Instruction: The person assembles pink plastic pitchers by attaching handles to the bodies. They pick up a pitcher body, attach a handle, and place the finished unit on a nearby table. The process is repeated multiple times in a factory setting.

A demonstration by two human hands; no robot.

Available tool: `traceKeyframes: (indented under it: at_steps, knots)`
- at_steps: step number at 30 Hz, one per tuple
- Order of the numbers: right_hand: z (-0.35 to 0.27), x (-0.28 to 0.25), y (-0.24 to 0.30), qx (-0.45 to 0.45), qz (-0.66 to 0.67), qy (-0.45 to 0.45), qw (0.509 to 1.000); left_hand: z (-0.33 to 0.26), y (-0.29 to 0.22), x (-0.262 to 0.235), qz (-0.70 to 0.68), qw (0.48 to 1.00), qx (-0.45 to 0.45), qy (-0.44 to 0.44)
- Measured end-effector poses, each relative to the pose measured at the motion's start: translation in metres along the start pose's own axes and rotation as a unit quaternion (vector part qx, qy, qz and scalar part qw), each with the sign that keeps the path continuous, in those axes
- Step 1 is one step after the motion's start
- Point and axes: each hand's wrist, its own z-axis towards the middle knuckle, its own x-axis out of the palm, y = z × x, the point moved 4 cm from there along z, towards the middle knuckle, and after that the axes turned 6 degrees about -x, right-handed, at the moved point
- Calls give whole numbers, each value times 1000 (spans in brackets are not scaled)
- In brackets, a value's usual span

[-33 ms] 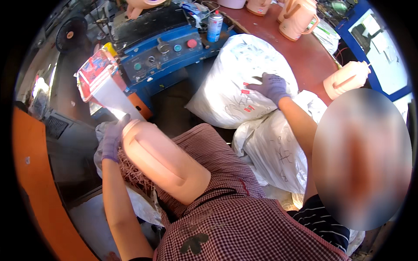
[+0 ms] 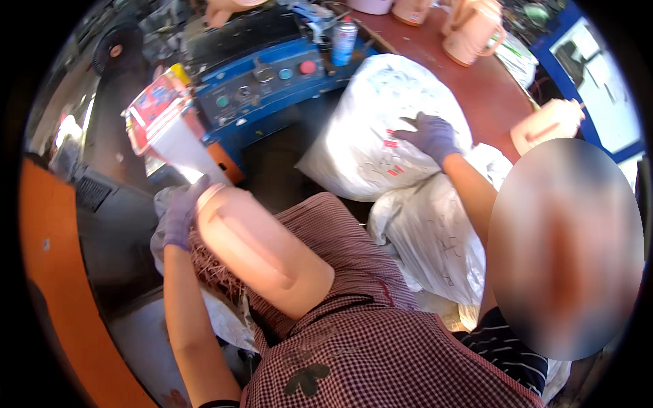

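Observation:
A peach plastic jug (image 2: 269, 255) lies slantwise across my lap, its long handle facing up and its base against my checked apron (image 2: 367, 347). My left hand (image 2: 182, 214), in a lilac glove, is closed at the jug's far left end; some of its fingers are hidden behind it. In a matching glove, my right hand (image 2: 432, 138) rests on a stuffed white sack (image 2: 377, 122), fingers spread, holding nothing. A second white sack (image 2: 428, 238) sits below it, beside my right forearm.
A blue machine panel (image 2: 272, 78) with buttons stands ahead, a spray can (image 2: 345, 42) on it. More peach jugs (image 2: 473, 34) stand on the red-brown table (image 2: 469, 95). At left are a red-and-white box (image 2: 163, 112) and an orange panel (image 2: 51, 251).
The whole view has shifted slightly to the right in the picture. Both hands keep their places on the jug and the sack.

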Motion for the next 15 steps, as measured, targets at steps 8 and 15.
traceKeyframes:
  at_steps: [8, 15]
  knots:
    - [-139, -39, 197, -358, 434, -70, 824, -66, -134, 2, 192, 970, 144, -46]
    - [-170, -48, 232, -315, 514, -155, 783, -89, -172, -23, -47, 957, 286, -30]
